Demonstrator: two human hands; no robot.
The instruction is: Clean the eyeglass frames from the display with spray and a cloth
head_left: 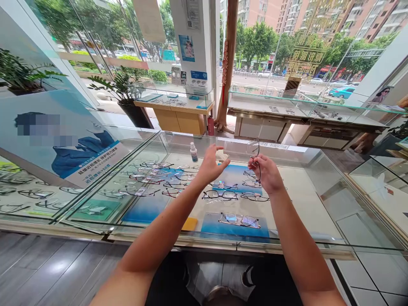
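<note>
My right hand (267, 172) pinches a pair of thin-framed eyeglasses (253, 148), holding it above the glass display counter (302, 204). One temple of the frame hangs down past my fingers. My left hand (211, 165) is open, thumb and fingers apart, beside a crumpled whitish cloth (222, 155); whether it touches the cloth I cannot tell. Just left of that hand stands a small white spray bottle (194, 153) with a clear cap. Beneath my hands, inside the counter, lie several eyeglasses, including a dark-framed pair (219, 195) and a thin-rimmed pair (239, 219) on a blue sheet.
A large poster board (73, 140) leans at the left over another case of frames. Across the room are more glass display cases (178, 102), a potted plant (130, 104), a wooden trunk post (227, 68) and a red fire extinguisher (211, 126). Windows face a street.
</note>
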